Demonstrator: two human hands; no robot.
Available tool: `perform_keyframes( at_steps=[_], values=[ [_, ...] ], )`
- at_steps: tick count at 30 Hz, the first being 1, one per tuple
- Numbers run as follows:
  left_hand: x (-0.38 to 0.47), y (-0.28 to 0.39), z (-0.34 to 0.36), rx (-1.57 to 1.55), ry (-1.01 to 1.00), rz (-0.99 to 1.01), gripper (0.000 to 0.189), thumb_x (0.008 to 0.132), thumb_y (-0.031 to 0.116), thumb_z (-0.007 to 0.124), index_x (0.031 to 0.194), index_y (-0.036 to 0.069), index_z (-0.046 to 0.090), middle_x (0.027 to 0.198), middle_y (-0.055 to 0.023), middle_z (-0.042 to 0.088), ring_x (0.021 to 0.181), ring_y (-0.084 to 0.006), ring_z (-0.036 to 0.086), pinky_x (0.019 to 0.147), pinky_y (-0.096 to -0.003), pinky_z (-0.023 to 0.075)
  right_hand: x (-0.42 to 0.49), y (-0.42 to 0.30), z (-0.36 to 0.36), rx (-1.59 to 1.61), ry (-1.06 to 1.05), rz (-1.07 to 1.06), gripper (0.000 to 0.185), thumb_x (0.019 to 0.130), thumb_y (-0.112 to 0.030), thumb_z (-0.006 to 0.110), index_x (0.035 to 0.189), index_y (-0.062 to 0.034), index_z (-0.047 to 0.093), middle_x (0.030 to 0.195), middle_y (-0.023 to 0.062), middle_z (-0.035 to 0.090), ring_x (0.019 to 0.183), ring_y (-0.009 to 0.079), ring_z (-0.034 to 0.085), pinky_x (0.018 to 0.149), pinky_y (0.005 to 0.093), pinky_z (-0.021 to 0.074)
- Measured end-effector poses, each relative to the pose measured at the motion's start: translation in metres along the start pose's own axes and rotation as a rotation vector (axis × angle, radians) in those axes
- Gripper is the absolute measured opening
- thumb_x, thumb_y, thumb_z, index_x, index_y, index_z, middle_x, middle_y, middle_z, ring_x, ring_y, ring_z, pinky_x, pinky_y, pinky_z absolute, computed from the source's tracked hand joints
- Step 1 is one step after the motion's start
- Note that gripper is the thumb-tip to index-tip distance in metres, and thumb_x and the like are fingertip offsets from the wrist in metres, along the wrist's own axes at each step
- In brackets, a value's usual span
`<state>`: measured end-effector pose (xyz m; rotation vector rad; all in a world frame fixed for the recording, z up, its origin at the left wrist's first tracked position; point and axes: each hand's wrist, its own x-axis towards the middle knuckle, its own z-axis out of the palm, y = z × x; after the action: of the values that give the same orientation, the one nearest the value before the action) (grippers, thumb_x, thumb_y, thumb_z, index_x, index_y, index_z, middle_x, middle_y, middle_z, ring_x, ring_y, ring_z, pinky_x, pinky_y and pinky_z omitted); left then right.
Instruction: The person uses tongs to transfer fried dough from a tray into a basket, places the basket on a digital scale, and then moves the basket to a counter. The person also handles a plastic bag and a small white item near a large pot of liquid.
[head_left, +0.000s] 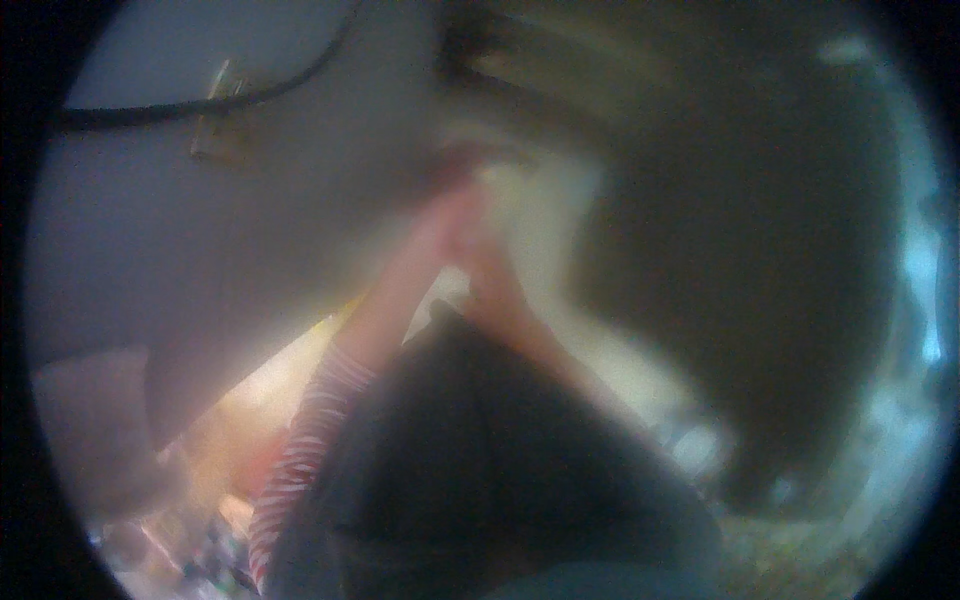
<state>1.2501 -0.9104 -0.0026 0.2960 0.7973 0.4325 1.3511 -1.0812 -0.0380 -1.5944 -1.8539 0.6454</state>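
Note:
The view is badly blurred and hazy. My left hand (459, 214) reaches forward in the middle of the view, its arm in a red-and-white striped sleeve (304, 442). Close behind it and a little lower is my right hand (491, 281), with a bare forearm. The two hands meet or overlap, and I cannot tell whether they touch. A dark reddish blur (461, 159) lies at the left hand's far end; whether it is fingers or a thing is unclear. Beneath them is a pale surface (544, 217). What either hand holds is not visible.
Dark cloth (487, 450) fills the lower middle. A black cable (165, 112) crosses a grey surface (165, 225) past a small fitting (221, 139). At the right stands a large dark panel (735, 247). Blurred small items (187, 547) lie at the lower left.

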Motion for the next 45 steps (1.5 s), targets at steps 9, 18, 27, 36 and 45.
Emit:
perform_keyframes(
  at_steps=[9, 18, 27, 36, 45],
  values=[
    [-0.115, -0.061, -0.041, -0.176, 0.242, -0.131, 0.015, 0.091, 0.014, 0.063, 0.103, 0.005, 0.062, 0.076, -0.0004, 0.06, 0.058, -0.0098, 0.051, 0.047, -0.0228, 0.0394, -0.364, -0.007, -0.216, 1.827, 1.59, -0.453, 0.066, 0.096, -0.058, 0.039, 0.137, -0.0067, 0.044, 0.135, 0.0106, 0.049, 0.12, 0.0259, 0.046, 0.104, 0.0424, 0.0355],
    [-0.053, -0.119, -0.185, 0.029, 0.259, -0.108, 0.009, 0.092, 0.012, 0.061, 0.099, 0.006, 0.061, 0.062, 0.0033, 0.05, 0.046, -0.008, 0.043, 0.038, -0.0201, 0.0345, -0.231, -0.032, -0.213, 0.408, 1.481, 0.115, 0.081, 0.093, -0.048, 0.055, 0.149, 0.001, 0.023, 0.152, 0.0155, 0.03, 0.137, 0.0293, 0.031, 0.115, 0.0398, 0.0199],
    [-0.07, -0.082, -0.14, -0.398, 0.412, -0.004, 0.011, 0.09, 0.008, 0.063, 0.1, 0.005, 0.062, 0.068, 0.0006, 0.057, 0.052, -0.0081, 0.052, 0.043, -0.0171, 0.0421, 0.014, 0.029, -0.259, -0.493, 0.566, -0.204, 0.039, 0.074, 0.0, 0.069, 0.111, -0.0047, 0.056, 0.113, 0.0148, 0.056, 0.103, 0.0319, 0.055, 0.103, 0.0475, 0.0347],
    [0.065, -0.056, -0.046, -0.475, 0.631, 0.218, 0.01, 0.089, 0.005, 0.059, 0.097, 0.002, 0.064, 0.066, -0.001, 0.052, 0.056, -0.0091, 0.05, 0.047, -0.0194, 0.0393, 0.412, 0.114, -0.38, -0.822, 0.455, -0.992, 0.025, 0.074, -0.011, 0.066, 0.099, -0.0132, 0.067, 0.107, 0.0008, 0.064, 0.117, 0.0221, 0.054, 0.114, 0.0552, 0.0232],
    [0.036, -0.07, 0.023, -0.619, 0.791, 0.479, 0.019, 0.092, 0.008, 0.057, 0.106, -0.003, 0.062, 0.067, 0.002, 0.051, 0.053, -0.0076, 0.045, 0.046, -0.019, 0.034, 0.551, 0.243, -0.408, -0.919, 0.703, -0.667, 0.049, 0.081, 0.0, 0.055, 0.129, -0.0082, 0.057, 0.128, 0.0066, 0.06, 0.114, 0.0243, 0.056, 0.105, 0.0449, 0.0332]
  ],
)
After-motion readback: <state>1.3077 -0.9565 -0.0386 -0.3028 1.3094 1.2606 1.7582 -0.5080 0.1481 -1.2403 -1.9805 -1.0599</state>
